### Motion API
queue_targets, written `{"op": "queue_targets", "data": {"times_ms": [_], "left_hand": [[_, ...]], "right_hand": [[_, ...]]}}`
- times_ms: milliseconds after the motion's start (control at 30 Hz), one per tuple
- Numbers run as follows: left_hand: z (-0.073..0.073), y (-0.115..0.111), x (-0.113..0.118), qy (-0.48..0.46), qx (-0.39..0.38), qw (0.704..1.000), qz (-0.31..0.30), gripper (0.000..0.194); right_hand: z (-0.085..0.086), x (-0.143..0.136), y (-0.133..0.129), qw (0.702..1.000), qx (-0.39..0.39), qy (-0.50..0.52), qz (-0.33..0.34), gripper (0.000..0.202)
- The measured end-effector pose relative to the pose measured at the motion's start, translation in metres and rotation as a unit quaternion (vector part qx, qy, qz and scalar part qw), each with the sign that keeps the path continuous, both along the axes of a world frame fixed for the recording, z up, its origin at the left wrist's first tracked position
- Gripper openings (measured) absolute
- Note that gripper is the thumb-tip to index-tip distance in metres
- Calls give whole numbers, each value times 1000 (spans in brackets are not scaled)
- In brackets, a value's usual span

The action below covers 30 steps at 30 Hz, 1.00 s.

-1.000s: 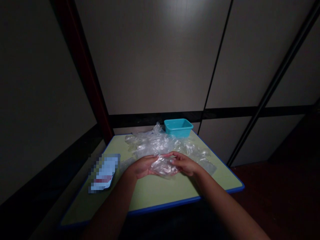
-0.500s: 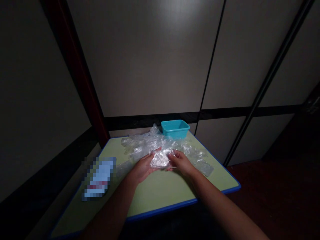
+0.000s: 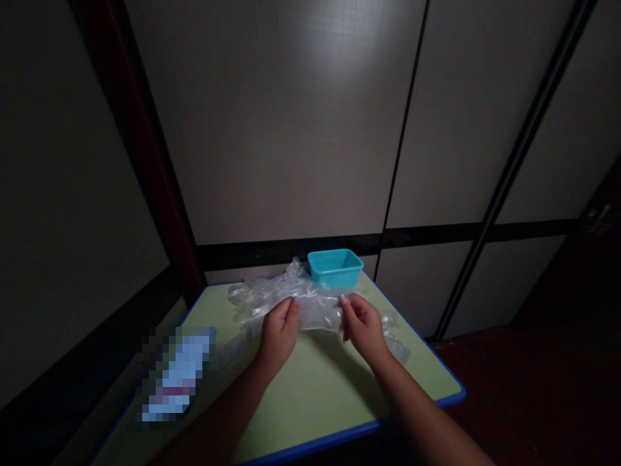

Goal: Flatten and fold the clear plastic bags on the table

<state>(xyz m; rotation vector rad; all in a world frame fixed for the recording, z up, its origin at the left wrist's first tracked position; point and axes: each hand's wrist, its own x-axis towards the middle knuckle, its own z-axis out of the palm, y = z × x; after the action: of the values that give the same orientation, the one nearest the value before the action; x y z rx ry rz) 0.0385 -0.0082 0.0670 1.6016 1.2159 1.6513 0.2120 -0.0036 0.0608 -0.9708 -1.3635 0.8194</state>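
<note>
A clear plastic bag (image 3: 317,313) is stretched between my two hands above the table. My left hand (image 3: 280,329) pinches its left end between thumb and fingers. The right end is pinched by my right hand (image 3: 361,323). Just behind lies a heap of crumpled clear plastic bags (image 3: 264,294), spread across the far half of the table and partly hidden by my hands. Whether the held bag contains anything cannot be made out.
A turquoise plastic basket (image 3: 336,277) stands at the back of the green table (image 3: 315,401), which has a blue edge (image 3: 361,432). To the left lies a blurred-out, light blue item (image 3: 182,375). Wall panels (image 3: 291,129) rise behind the table.
The plastic bag was bunched between my hands and is now pulled out flat. My hands have shifted to pinching its ends. The view has tilted up slightly.
</note>
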Motion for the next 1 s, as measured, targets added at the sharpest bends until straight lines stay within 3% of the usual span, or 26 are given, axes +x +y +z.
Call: {"op": "queue_targets", "data": {"times_ms": [267, 400, 667, 1000], "left_hand": [[21, 4, 23, 133, 124, 981, 63, 35], [25, 21, 33, 162, 124, 976, 72, 35], [33, 68, 50, 160, 74, 984, 34, 37], [43, 138, 52, 110, 28, 993, 17, 47]], "right_hand": [[18, 25, -8, 995, 73, -37, -57, 42], [20, 38, 3, 992, 85, -50, -73, 41], [24, 56, 51, 996, 33, -33, -72, 49], [48, 58, 123, 993, 37, -83, -72, 54]]}}
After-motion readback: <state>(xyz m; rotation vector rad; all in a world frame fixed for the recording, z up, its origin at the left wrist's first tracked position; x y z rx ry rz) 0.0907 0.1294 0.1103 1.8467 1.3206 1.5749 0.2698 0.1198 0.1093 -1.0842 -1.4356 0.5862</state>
